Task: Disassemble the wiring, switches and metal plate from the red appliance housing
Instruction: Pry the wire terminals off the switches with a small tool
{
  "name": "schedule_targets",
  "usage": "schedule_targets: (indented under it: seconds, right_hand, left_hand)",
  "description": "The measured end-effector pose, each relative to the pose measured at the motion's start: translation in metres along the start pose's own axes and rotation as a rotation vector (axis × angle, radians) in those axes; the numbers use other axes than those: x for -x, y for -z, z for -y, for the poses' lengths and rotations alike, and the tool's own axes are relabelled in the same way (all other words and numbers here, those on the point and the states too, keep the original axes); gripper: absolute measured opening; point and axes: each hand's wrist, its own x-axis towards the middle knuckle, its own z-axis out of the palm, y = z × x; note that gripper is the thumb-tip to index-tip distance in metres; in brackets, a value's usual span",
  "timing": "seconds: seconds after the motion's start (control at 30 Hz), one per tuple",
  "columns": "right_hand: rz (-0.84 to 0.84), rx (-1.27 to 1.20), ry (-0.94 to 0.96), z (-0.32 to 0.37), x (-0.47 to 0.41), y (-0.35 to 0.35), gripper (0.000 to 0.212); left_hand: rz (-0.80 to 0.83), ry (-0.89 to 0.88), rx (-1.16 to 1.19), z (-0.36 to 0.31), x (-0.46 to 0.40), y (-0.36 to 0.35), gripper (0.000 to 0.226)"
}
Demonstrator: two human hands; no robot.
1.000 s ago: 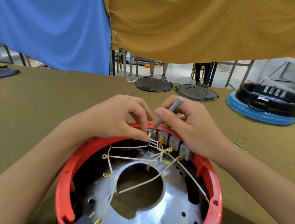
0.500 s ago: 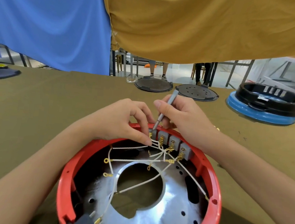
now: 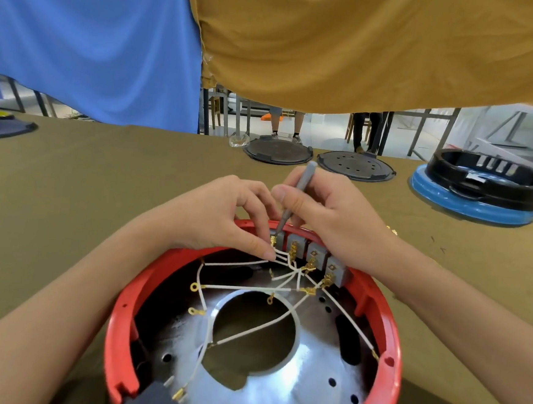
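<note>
Sitting close to the person, the red housing (image 3: pixel 387 354) lay open side up on the surface (image 3: pixel 100 188), and both hands reached over its far rim. It was round like a bowl. A shiny metal plate (image 3: pixel 292 388) with a big round hole and some small holes lay inside it. Thin white wires (image 3: pixel 252 288) crossed over the plate, and they had little gold ends. Four grey switches (image 3: pixel 315 256) stood in a row against the far wall of the housing.

The left hand (image 3: pixel 222 214) had its fingers curled, and its thumb and finger pinched the wires just beside the leftmost switch. The right hand (image 3: pixel 331 216) gripped a thin grey tool (image 3: pixel 294 197) like a pen. The tip of the tool touched the gold end at that same switch.

Farther away on the surface lay two dark round lids (image 3: pixel 278 151), side by side. To the right stood a black housing (image 3: pixel 490 181) on a blue base (image 3: pixel 469 205). Behind the surface hung a blue cloth (image 3: pixel 90 38) and a yellow cloth (image 3: pixel 382 45).
</note>
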Motion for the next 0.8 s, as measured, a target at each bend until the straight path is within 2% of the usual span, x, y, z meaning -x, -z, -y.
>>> schedule_targets:
  seconds: [0.27,0.37,0.47,0.67,0.8]
  right_hand:
    - [-0.036,-0.277,-0.344,-0.009,-0.004,-0.001,0.032]
    - [-0.042,-0.343,-0.400,-0.011,-0.003,-0.002,0.034]
    - [-0.060,-0.287,-0.356,-0.013,-0.001,-0.002,0.034]
    - [-0.035,-0.142,-0.016,-0.010,0.001,-0.001,0.016]
    - [-0.027,-0.157,-0.018,-0.009,0.000,-0.001,0.016]
  left_hand:
    - [0.005,-0.007,0.007,0.005,0.001,0.000,0.017]
    - [0.004,-0.005,0.004,0.004,0.000,-0.001,0.018]
    - [0.001,-0.003,0.004,0.003,0.001,-0.001,0.018]
    - [0.000,-0.005,-0.004,0.001,0.000,0.000,0.021]
    - [-0.007,-0.013,0.000,0.002,0.000,-0.001,0.021]
